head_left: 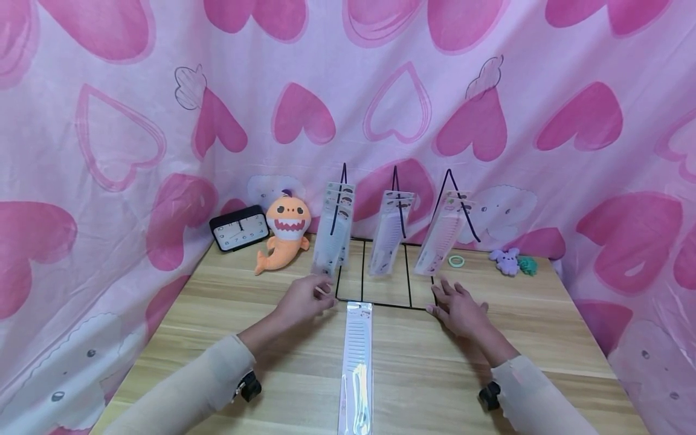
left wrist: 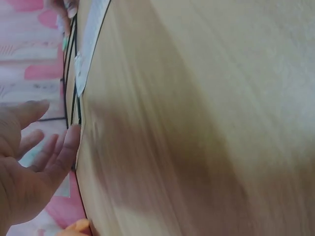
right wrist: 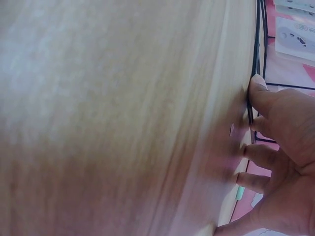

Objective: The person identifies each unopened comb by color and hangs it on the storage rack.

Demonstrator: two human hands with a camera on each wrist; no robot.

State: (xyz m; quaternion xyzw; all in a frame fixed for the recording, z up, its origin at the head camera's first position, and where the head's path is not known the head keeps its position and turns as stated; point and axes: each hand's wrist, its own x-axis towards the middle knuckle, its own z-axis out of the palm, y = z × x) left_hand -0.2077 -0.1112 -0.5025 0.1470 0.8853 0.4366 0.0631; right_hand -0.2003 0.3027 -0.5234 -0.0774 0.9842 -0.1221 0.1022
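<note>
A black wire rack (head_left: 362, 272) stands on the table with three groups of packaged combs hanging from its prongs: bluish ones (head_left: 333, 232) on the left, lilac ones (head_left: 388, 232) in the middle, pink ones (head_left: 439, 235) on the right. My left hand (head_left: 307, 299) is by the rack's front left corner, thumb and fingers apart, holding nothing. At the front right corner, my right hand (head_left: 462, 311) has its fingers spread, fingertips down at the tabletop and thumb (right wrist: 258, 91) right at the base wire. Between the hands, another packaged comb (head_left: 357, 356) lies flat before the rack.
Back left are a black-framed clock (head_left: 240, 229) and an orange shark plush (head_left: 288, 226). Right of the rack lie a green ring (head_left: 456, 261), a purple plush toy (head_left: 507, 261) and a small green item (head_left: 527, 265). A pink heart-patterned curtain (head_left: 348, 78) hangs behind the wooden table (head_left: 435, 386).
</note>
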